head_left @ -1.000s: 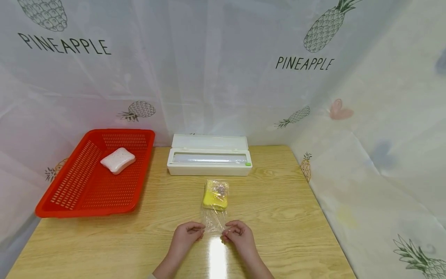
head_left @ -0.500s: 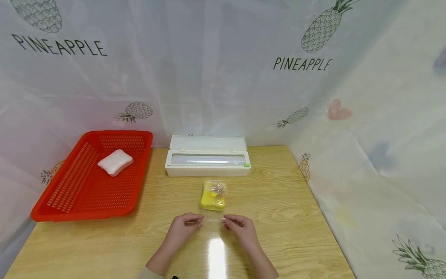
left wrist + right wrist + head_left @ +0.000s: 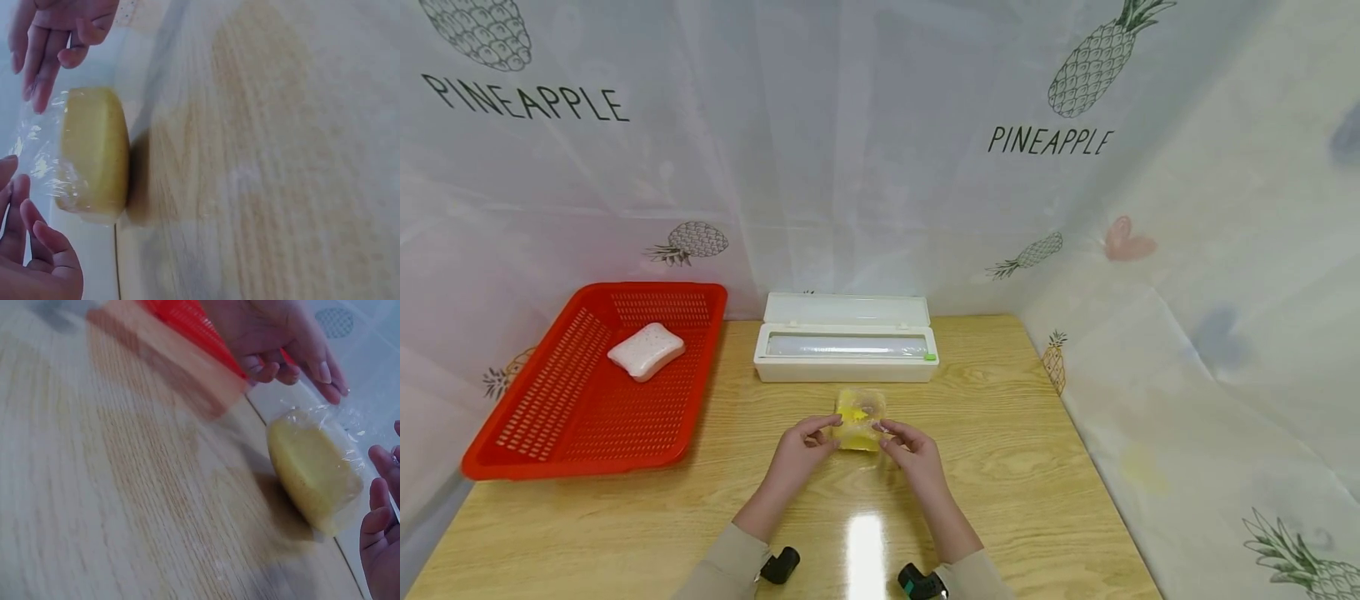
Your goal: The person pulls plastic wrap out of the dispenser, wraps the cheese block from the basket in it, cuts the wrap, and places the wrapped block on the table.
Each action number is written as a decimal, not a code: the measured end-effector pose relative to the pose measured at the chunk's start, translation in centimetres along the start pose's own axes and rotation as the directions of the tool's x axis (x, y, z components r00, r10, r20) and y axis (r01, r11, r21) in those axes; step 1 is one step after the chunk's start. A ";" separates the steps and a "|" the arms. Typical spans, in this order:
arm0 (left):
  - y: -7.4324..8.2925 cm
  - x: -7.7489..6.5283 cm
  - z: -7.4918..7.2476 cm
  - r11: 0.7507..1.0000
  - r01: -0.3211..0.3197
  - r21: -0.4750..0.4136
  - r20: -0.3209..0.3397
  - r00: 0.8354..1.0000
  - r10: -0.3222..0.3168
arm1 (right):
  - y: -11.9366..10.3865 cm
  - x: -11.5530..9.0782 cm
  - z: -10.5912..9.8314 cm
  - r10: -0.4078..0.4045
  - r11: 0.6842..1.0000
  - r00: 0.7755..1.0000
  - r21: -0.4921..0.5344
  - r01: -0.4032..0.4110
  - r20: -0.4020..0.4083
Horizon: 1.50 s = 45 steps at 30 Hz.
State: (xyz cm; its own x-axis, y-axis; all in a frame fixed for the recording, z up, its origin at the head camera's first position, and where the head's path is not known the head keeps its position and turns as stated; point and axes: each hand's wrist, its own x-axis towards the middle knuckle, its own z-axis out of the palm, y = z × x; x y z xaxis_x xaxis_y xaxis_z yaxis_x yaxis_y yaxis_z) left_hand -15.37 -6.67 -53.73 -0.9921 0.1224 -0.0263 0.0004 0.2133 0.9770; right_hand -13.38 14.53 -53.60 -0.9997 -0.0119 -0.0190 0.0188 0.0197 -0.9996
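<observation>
Head cam has the yellow sponge [image 3: 860, 419] sitting on the wood-grain tabletop [image 3: 1037, 467], just this side of a white cling film dispenser [image 3: 846, 368]. Chunky little block, rounded corners, matte sides. From above it looks cloudy, with one brighter yellow patch and a duller, kinda brownish-purple smudge toward the far right corner. Clear cling film [image 3: 40, 159] is bunched around it, all crinkles and shiny glints. Both wrist cams show the film pulled up off the side facing the dispenser, going out toward the hands.

Left hand [image 3: 805, 443] has thumb and fingertip pinched on the film at one side, right hand [image 3: 913, 447] is doing the same on the other, remaining fingers loosely curled. Hands are well apart, sponge between them.

Dispenser's lid is flipped up, clear roll showing, tiny green bit at the right end. Over on the person's left there's a red plastic basket [image 3: 587, 408] with a white sponge [image 3: 647, 352] in it. Pineapple-print curtain [image 3: 820, 167] behind everything.
</observation>
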 end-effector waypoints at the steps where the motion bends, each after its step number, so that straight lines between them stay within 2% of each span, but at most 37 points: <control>1: 0.0 0.2 0.1 1.000 0.000 -0.003 -0.005 1.000 0.000 | 0.0 0.2 0.0 0.005 1.000 1.000 -0.004 -0.005 -0.003; 6: 0.1 1.2 0.4 1.000 -0.017 0.012 -0.019 1.000 0.017 | -1.5 0.8 0.1 0.034 0.999 0.999 -0.019 -0.034 0.014; 10: 0.0 2.0 0.7 0.998 -0.035 0.054 -0.010 0.999 0.036 | -2.7 1.0 0.3 0.013 0.999 0.999 -0.044 -0.012 0.029; 15: -0.3 2.5 1.0 0.991 -0.071 0.115 0.024 0.997 0.068 | 0.0 2.7 0.0 -0.062 0.997 0.997 -0.046 0.064 0.042; 17: -0.3 2.5 1.1 0.986 -0.088 0.140 0.036 0.996 0.084 | 1.3 3.3 -0.1 -0.107 0.990 0.992 -0.085 0.112 0.061; 19: -0.2 2.5 1.1 0.981 -0.113 0.161 0.045 0.993 0.107 | 1.9 3.6 -0.2 -0.145 0.972 0.985 -0.170 0.159 0.089; 20: -0.3 2.6 1.2 0.976 -0.127 0.177 0.048 0.992 0.120 | 2.1 3.8 -0.3 -0.166 0.953 0.980 -0.237 0.188 0.111; 22: -0.5 2.7 1.2 0.965 -0.156 0.211 0.049 0.988 0.149 | 2.3 4.0 -0.3 -0.210 0.895 0.965 -0.367 0.256 0.160; 25: -0.8 3.0 1.3 0.952 -0.192 0.238 0.046 0.981 0.186 | 2.3 4.3 -0.3 -0.289 0.768 0.932 -0.528 0.362 0.219; 27: -1.0 3.2 1.4 0.947 -0.205 0.246 0.043 0.979 0.201 | 2.1 4.5 -0.2 -0.329 0.698 0.913 -0.590 0.407 0.241; 29: -1.3 3.4 1.4 0.944 -0.211 0.256 0.041 0.977 0.207 | 2.0 4.8 -0.2 -0.345 0.645 0.906 -0.638 0.420 0.246; 31: -1.5 3.7 1.3 0.931 -0.229 0.284 0.040 0.973 0.227 | 1.8 5.1 -0.1 -0.353 0.606 0.901 -0.672 0.425 0.252; 33: -1.7 4.0 1.0 0.926 -0.233 0.298 0.046 0.972 0.230 | 1.5 5.4 -0.2 -0.345 0.591 0.901 -0.685 0.426 0.263; 34: -1.6 4.1 0.9 0.923 -0.235 0.304 0.052 0.972 0.230 | 1.3 5.5 -0.3 -0.331 0.601 0.906 -0.681 0.418 0.264; 35: -1.6 4.1 0.7 0.924 -0.229 0.305 0.060 0.973 0.221 | 1.0 5.5 -0.4 -0.317 0.628 0.911 -0.661 0.410 0.264; 38: -1.0 4.0 0.0 0.955 -0.176 0.237 0.095 0.983 0.158 | 0.2 5.4 -0.8 -0.261 0.753 0.933 -0.552 0.358 0.248; 40: -0.4 3.7 -0.3 0.982 -0.116 0.149 0.123 0.988 0.098 | -0.3 5.2 -0.9 -0.209 0.849 0.952 -0.441 0.291 0.226; 42: 0.1 3.4 -0.4 0.997 -0.068 0.040 0.145 0.988 0.062 | -0.6 4.9 -0.7 -0.154 0.926 0.966 -0.310 0.214 0.208; 45: 0.9 2.9 -0.2 0.997 -0.018 -0.074 0.138 0.990 0.028 | -0.8 4.5 0.1 -0.064 0.988 0.982 -0.126 0.087 0.175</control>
State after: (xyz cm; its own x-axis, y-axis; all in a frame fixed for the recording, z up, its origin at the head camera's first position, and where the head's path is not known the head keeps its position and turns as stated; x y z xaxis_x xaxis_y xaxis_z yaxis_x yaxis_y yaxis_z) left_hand -18.28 -6.28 -52.89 -0.9650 0.2609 -0.0278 0.0091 0.1390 0.9903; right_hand -17.91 14.39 -52.93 -0.9812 -0.1881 0.0422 -0.0701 0.1440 -0.9871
